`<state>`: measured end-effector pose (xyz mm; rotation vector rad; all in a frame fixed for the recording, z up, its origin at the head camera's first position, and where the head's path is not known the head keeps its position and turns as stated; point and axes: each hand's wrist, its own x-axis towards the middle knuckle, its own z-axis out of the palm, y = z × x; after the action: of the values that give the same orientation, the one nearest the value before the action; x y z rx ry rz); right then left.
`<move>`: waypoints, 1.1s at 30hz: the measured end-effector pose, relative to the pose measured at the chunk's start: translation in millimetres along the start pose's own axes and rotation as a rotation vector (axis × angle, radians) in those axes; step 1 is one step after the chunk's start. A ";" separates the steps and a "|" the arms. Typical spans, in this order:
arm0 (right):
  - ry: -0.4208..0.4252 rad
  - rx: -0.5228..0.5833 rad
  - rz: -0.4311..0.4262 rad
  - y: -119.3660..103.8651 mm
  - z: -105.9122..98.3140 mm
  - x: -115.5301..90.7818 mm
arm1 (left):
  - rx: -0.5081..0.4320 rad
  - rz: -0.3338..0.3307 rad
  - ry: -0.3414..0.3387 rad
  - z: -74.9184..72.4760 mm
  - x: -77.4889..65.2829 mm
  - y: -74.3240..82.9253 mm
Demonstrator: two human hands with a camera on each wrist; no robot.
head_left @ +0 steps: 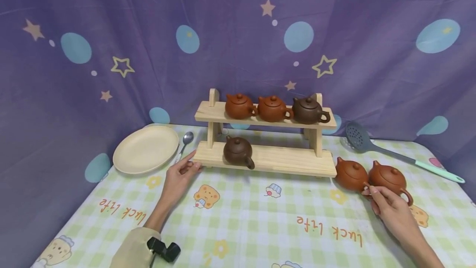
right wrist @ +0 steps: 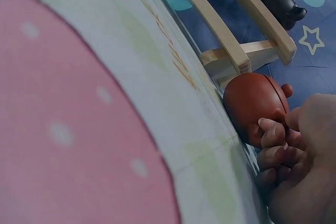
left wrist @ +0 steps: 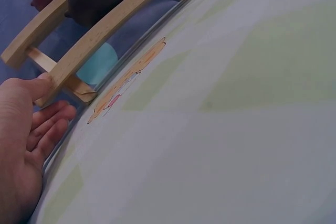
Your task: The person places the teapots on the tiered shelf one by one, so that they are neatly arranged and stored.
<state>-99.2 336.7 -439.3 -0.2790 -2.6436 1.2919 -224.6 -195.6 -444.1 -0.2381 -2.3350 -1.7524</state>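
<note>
"So, what is the right hand (head_left: 395,210) doing?"

"Pinching the handle of a reddish-brown teapot (head_left: 350,175) between thumb and fingers. That pot is on the checked tablecloth (head_left: 260,226), just beside the right end of the wooden rack (head_left: 286,158)."

"Is it alone there?"

"No, a twin pot (head_left: 387,178) sits right next to it, partly hidden by the fingers. Behind them lies a slotted turner (head_left: 390,152) with a mint handle."

"And the left hand (head_left: 178,180)?"

"It grips the left end of the lower shelf, thumb on the board, other fingers bent around and below. A plate (head_left: 146,150) and a small spoon (head_left: 187,138) lie beyond it."

"What stands on the rack?"

"Up top, a left red pot (head_left: 238,107), a middle red pot (head_left: 272,110) and a dark pot (head_left: 307,111). Below, toward the left, a second dark pot (head_left: 237,151)."
</note>
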 end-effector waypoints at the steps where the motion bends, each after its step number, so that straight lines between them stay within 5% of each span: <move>1: -0.001 0.002 0.005 -0.2 0.1 0.0 | 0.000 0.000 0.000 -0.1 -0.2 0.3; 33: 0.110 -0.073 -0.016 -1.3 2.9 -5.5 | 0.001 -0.026 0.006 0.3 0.3 -0.9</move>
<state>-94.8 332.4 -440.5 -0.3284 -2.5984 1.1431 -225.2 -195.6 -444.9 -0.2031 -2.3450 -1.7607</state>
